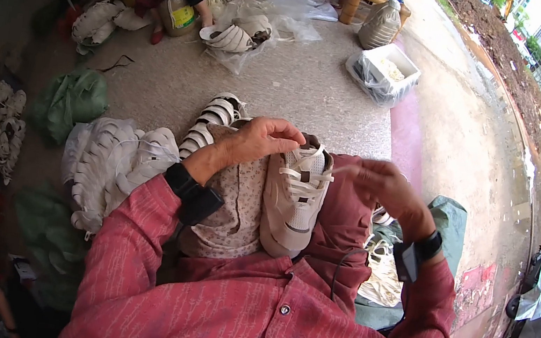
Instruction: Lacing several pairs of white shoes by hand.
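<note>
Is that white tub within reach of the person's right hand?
Probably not: the white tub stands well ahead on the floor, and the right hand appears to hold a lace of the shoe.

Daylight's blasting in from the far right, pavement (463, 139) kinda washed out, left side's murky, fisheye edges bend into black.

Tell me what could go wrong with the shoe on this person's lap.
The shoe rests on the lap, so a hard tug might tip or slide it. The white lace stretches toward the blurred right hand; it could be drawn unevenly or slip from the fingers.
</note>
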Demonstrator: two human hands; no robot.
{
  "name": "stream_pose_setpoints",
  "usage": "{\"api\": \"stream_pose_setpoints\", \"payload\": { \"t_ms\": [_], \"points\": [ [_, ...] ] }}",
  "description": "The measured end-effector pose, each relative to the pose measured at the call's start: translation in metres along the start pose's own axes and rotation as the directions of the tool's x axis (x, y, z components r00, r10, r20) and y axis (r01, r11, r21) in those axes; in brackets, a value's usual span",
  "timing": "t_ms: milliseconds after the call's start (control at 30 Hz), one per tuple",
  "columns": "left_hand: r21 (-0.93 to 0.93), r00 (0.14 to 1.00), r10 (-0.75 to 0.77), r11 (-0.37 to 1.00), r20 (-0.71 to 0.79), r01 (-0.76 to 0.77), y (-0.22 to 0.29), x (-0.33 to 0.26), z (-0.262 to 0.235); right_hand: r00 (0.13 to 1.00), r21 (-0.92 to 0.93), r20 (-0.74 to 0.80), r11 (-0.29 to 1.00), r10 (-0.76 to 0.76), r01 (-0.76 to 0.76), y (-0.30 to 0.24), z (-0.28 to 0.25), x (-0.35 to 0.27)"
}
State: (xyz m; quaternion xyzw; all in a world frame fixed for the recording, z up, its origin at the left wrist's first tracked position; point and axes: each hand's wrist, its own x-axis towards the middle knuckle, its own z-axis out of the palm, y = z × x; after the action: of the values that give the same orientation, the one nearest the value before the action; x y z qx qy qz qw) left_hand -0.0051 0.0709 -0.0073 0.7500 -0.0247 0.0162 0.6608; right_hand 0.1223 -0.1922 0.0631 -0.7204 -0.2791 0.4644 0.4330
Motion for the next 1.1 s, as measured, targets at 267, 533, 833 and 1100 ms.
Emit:
{"api": "stream_pose_setpoints", "payload": {
  "t_ms": [267,533,833,1100],
  "points": [
    [0.044,0.992,-0.045,0.998,0.118,0.040,-0.019,0.000,0.018,0.676,-0.285,0.266,0.613,-0.687,0.736,-0.086,0.051,0.042],
    [-0.306,0.997,0.001,0.952,0.074,0.022,-0.026,-0.002,0.032,0.973,-0.442,-0.189,0.896,-0.135,0.038,-0.032,-0.002,0.079],
    [-0.165,0.999,-0.050,0.985,-0.015,0.047,-0.010,-0.011,0.041,0.990,-0.390,-0.129,0.921,-0.052,-0.003,0.028,-0.002,0.106],
    [0.134,0.982,-0.073,0.986,-0.173,0.097,-0.009,0.003,0.050,0.987,-0.207,-0.112,0.975,-0.111,0.086,0.042,-0.006,0.102]
  ]
}}
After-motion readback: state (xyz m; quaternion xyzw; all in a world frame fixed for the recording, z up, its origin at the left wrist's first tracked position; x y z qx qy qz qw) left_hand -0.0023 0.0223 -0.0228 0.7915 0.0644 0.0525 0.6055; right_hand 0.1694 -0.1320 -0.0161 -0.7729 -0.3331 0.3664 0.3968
